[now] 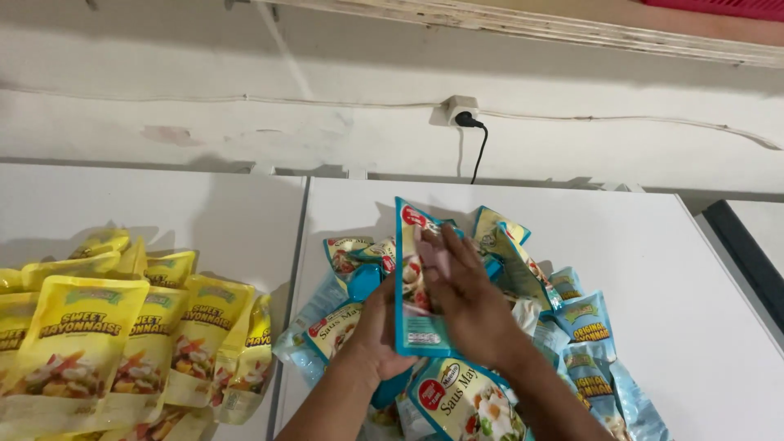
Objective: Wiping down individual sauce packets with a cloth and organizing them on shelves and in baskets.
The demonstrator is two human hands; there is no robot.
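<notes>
A flat blue plastic sauce pouch (415, 282) is held upright between the left hand (377, 331) and right hand (467, 298), above a heap of blue pouches (572, 335) on the white desk (653, 253).

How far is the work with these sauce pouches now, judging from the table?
Looks done: yellow pouches lie overlapped in rows on the left table. In hand: left hand and right hand hold one blue pouch upright. Left: the loose heap of blue pouches on the right table.
</notes>
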